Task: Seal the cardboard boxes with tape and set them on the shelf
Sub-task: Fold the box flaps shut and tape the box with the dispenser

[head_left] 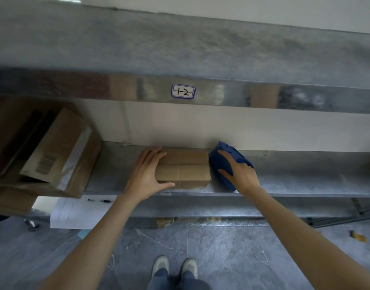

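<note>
Steel shelf (pixel 295 181), label (pixel 183 91) "1-2": flat left hand (pixel 145 176) against cardboard box (pixel 184 170), right hand (pixel 240 174) clasped round blue tape dispenser (pixel 219 162).

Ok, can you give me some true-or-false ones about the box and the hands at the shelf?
1. The small cardboard box sits on the metal shelf. True.
2. The right hand is on the small cardboard box. False: it holds the blue tape dispenser, just right of the box.
3. The left hand touches the box's left end. True.
4. The label above reads 3-4. False: it reads 1-2.
5. The bigger boxes are to the right of the small one. False: they are on its left.
</note>
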`<state>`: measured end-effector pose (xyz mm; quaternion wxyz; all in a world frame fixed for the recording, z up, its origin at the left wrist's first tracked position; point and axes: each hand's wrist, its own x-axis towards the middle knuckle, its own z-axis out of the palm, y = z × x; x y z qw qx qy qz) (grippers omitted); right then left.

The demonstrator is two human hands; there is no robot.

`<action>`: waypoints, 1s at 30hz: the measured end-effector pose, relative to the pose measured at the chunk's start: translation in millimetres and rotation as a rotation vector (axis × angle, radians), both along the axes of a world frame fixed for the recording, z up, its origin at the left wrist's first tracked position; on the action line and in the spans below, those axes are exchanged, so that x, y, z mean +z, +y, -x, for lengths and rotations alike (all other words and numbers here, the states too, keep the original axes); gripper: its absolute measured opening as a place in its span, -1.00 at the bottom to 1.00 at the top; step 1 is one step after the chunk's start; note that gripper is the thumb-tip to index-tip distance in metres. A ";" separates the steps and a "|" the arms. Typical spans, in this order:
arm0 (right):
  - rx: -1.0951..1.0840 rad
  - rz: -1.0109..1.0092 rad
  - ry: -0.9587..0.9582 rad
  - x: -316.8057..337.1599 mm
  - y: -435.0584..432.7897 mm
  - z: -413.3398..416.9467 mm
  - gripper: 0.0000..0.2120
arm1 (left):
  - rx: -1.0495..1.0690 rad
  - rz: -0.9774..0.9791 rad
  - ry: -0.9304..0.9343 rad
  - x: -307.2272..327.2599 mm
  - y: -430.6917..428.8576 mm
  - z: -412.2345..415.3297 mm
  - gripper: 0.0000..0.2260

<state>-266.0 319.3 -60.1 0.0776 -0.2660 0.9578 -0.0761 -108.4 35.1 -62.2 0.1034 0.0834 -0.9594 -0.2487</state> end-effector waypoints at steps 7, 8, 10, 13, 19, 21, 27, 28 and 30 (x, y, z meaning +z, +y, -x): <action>0.007 0.019 -0.105 3.5 8.1 5.5 -0.29 | -0.037 -0.173 0.060 -2.3 -6.6 -0.7 -0.21; 0.018 -0.008 -0.112 5.0 10.0 5.7 -0.27 | -0.033 -0.187 0.050 -1.9 -7.2 -1.0 -0.21; 0.000 -0.031 -0.111 10.8 10.5 2.1 -0.29 | -0.026 -0.201 0.025 -0.8 -9.0 -1.8 -0.20; -0.100 0.082 0.036 24.0 3.0 -6.7 -0.41 | -0.023 -0.206 0.007 1.3 -11.3 -1.5 -0.20; 0.087 0.534 -0.023 37.9 -50.0 -26.4 -0.56 | -0.006 -0.259 0.023 0.4 -7.4 -0.7 -0.15; 0.114 0.576 -0.189 30.2 -73.0 -32.0 -0.57 | -0.002 -0.267 0.042 -0.2 -6.5 -1.2 -0.15; -0.001 0.658 -0.298 2.1 -94.0 -36.0 -0.56 | 0.045 -0.317 0.101 -6.5 -6.0 -0.3 -0.08; -0.028 0.708 -0.324 2.0 -93.8 -36.3 -0.57 | 0.069 -0.336 0.099 -7.0 -4.8 0.5 -0.05; -0.040 0.760 -0.343 1.7 -92.8 -36.7 -0.56 | 0.095 -0.365 0.081 -7.1 -2.8 1.1 0.01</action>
